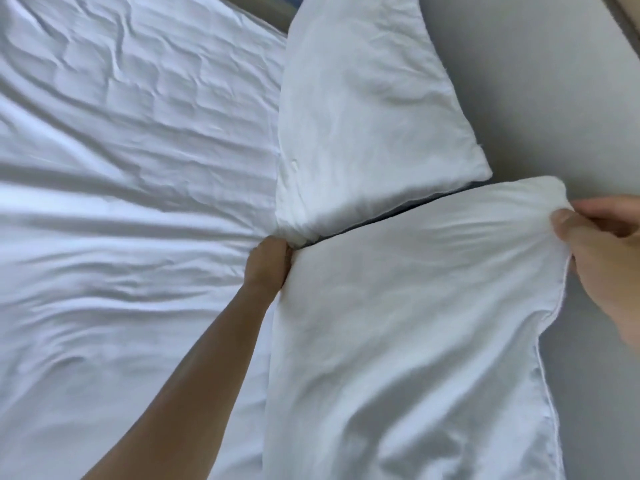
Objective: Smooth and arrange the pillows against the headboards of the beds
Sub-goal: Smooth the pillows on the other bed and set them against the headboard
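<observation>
Two white pillows lie along the grey headboard (pixel 540 98) on the right side of the view. The near pillow (pixel 415 327) is stretched between my hands. My left hand (pixel 268 268) grips its far left corner, where it meets the bed sheet. My right hand (pixel 602 258) pinches its right edge beside the headboard, and the fabric bunches into folds there. The far pillow (pixel 370 109) leans against the headboard, untouched, its near edge almost meeting the near pillow. A thin dark gap (pixel 388 220) shows between the two pillows.
A wrinkled white sheet (pixel 131 188) covers the bed to the left of the pillows. A strip of the bed's far edge (pixel 277 8) shows at the top.
</observation>
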Motion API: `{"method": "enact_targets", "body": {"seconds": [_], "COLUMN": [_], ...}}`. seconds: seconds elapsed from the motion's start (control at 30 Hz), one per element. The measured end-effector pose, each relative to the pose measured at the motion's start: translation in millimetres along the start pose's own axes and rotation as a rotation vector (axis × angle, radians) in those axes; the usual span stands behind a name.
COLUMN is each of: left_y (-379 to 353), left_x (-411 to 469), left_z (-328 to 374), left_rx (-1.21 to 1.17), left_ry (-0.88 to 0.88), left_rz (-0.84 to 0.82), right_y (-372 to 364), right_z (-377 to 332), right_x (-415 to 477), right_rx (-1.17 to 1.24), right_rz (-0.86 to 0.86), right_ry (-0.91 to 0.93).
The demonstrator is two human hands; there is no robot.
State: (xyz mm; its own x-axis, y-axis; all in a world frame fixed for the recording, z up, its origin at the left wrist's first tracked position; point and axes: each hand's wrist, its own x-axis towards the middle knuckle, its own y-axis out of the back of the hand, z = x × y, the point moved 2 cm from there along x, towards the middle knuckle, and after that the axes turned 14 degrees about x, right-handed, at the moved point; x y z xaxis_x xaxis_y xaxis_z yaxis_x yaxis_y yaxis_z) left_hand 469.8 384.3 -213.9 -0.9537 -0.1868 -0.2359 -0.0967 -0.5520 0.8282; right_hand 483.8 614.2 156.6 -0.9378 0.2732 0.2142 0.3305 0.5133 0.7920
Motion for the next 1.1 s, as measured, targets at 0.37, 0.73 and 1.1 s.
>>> {"method": "enact_targets", "body": {"seconds": [0.37,0.73,1.1], "left_y": [7.7,-40.7,-33.4], "left_x": [-95.4,-113.5,-200.2], "left_z": [-2.2,45.8,38.0], "left_rx": [-0.790,-0.657,-0.784], "left_ry": [0.130,0.003,-0.045], "left_rz": [0.019,-0.107,-0.162], "right_y": [-10.4,-56.3,-81.8], "right_z": [-10.3,-34.8,25.3], "right_x": [-9.5,-58.7,-108.6], "right_rx": [-0.194,-0.361,-1.276], "right_rz": [0.082,0.270,-0.467], "right_ry": [0.228,0.511,0.578]}}
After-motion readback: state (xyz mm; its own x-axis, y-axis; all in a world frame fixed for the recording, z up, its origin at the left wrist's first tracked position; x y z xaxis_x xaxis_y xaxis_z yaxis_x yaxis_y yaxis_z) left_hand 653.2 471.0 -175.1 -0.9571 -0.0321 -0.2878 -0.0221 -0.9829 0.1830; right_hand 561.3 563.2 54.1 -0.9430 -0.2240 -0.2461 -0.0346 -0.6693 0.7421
